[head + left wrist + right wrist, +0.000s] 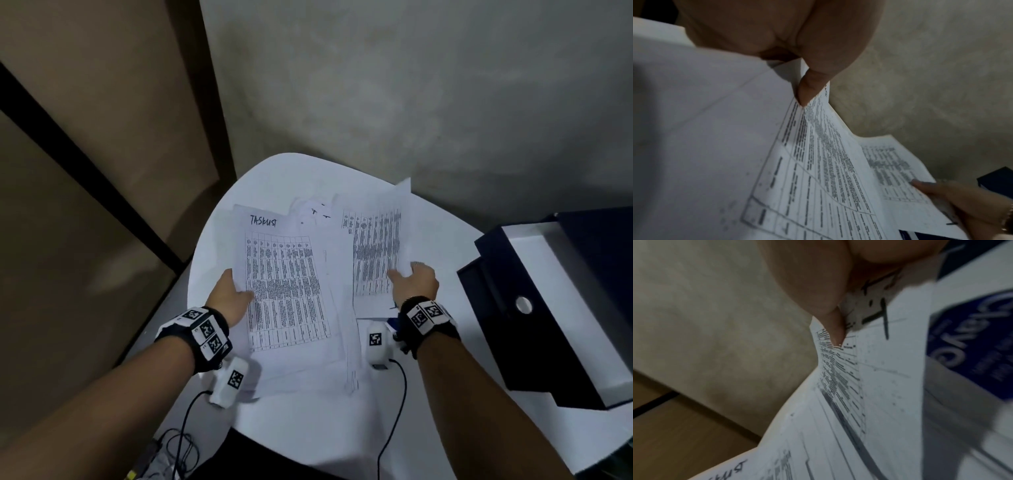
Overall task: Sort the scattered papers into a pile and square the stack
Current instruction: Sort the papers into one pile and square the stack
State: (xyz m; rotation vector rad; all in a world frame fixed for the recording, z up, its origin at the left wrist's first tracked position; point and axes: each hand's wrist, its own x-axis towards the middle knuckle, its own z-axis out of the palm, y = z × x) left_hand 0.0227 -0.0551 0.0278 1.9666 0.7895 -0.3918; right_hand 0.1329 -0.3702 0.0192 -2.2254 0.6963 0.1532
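A stack of printed sheets (291, 291), topped by a table page headed in handwriting, is lifted over the white table (308, 438). My left hand (231, 296) grips its left edge, thumb on top (807, 87). My right hand (412, 282) pinches a single printed sheet (376, 246) at its lower right, and that sheet curls upward beside the stack. The thumb (836, 331) presses on the print in the right wrist view. More white sheets (315, 212) with black marks lie flat farther back on the table.
A dark blue box with a white lining (548, 308) sits open at the table's right edge. A blue printed item (972, 344) lies under the right-hand sheet. Cables (394, 411) trail from both wrist cameras toward the table's near edge. A wall rises close behind.
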